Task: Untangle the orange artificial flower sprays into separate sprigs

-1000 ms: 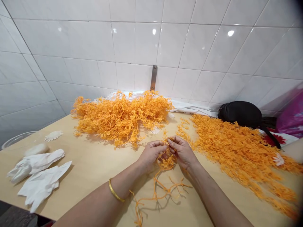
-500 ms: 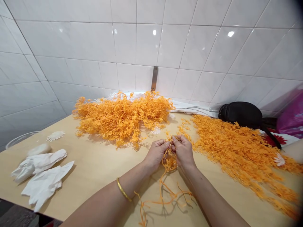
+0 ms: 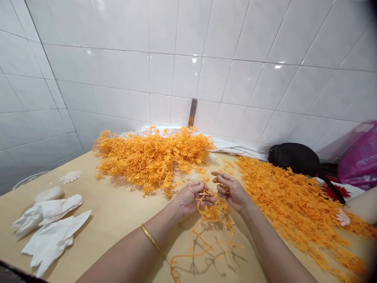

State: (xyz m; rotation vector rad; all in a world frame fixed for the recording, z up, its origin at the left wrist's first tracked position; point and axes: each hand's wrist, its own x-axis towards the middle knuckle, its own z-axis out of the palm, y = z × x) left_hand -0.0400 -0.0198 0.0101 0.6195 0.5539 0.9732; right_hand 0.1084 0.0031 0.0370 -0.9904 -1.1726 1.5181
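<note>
My left hand (image 3: pixel 190 197), with a gold bangle on its wrist, is closed round a bunch of orange plastic sprigs (image 3: pixel 210 210) held above the wooden table (image 3: pixel 118 212). Its loose stems hang down towards the table's front. My right hand (image 3: pixel 231 189) is just to the right, fingers spread apart and slightly curled, touching the same bunch at its fingertips. A tangled heap of orange sprigs (image 3: pixel 153 155) lies behind my hands. A long spread of smaller orange pieces (image 3: pixel 297 200) runs along the right.
White gloves (image 3: pixel 50 226) lie at the table's left edge beside a white lump (image 3: pixel 48 193) and a clear bowl (image 3: pixel 26 180). White paper flowers (image 3: pixel 70 177) lie about. A black bag (image 3: pixel 297 158) and pink plastic (image 3: pixel 361 161) sit at the back right. Tiled walls close the corner.
My hands, pinched together over the bunch before, have come apart. The right hand's fingers have spread and the bunch now hangs mainly from the left hand. The view has tilted up a little.
</note>
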